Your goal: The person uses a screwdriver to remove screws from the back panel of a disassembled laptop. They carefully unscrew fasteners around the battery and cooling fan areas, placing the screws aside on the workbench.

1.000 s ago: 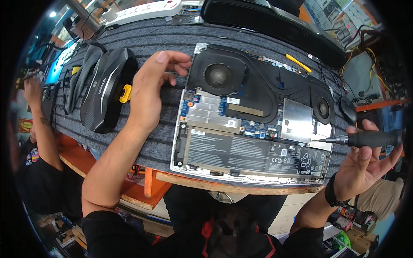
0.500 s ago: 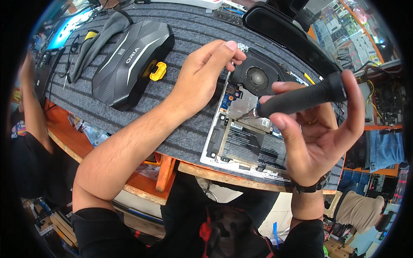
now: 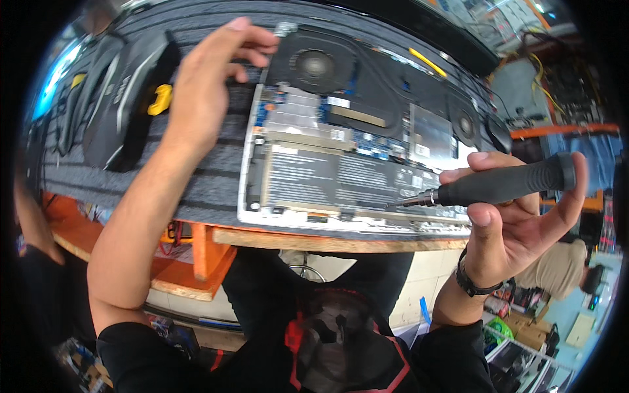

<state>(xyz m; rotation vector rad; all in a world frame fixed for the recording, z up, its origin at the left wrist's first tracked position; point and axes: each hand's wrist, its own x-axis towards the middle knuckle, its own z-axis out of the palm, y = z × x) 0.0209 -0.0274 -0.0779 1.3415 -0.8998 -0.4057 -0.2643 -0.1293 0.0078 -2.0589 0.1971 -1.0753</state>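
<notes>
Broadly, my table [image 3: 203, 190] lies under a gray ribbed covering, with its bare wooden edge toward me. On it, straight in front of me, the laptop [image 3: 367, 134] sits with its bottom cover off and its insides facing up. Left of it, well apart, rests a black case [image 3: 121, 111] with pale streaks. Along the laptop's near side runs a flat, dark battery [image 3: 354, 175]. My left hand [image 3: 200, 92] is loose, its fingers bent and spread, just beside the laptop's far left corner. My right hand [image 3: 511, 239], a black band [image 3: 475, 285] around its wrist, grips a dark-handled screwdriver [image 3: 504, 183] between thumb and fingers, one finger against the handle's butt. Its shaft slants left over the battery; it's blurry there, so I can't tell whether the tip touches. A larger round fan [image 3: 314, 69] fills the laptop's far left, a smaller round fan [image 3: 466, 123] its right. Near its far edge lies a thin yellow stick [image 3: 428, 62]; a small yellow piece [image 3: 160, 100] shows at the case's right side.
</notes>
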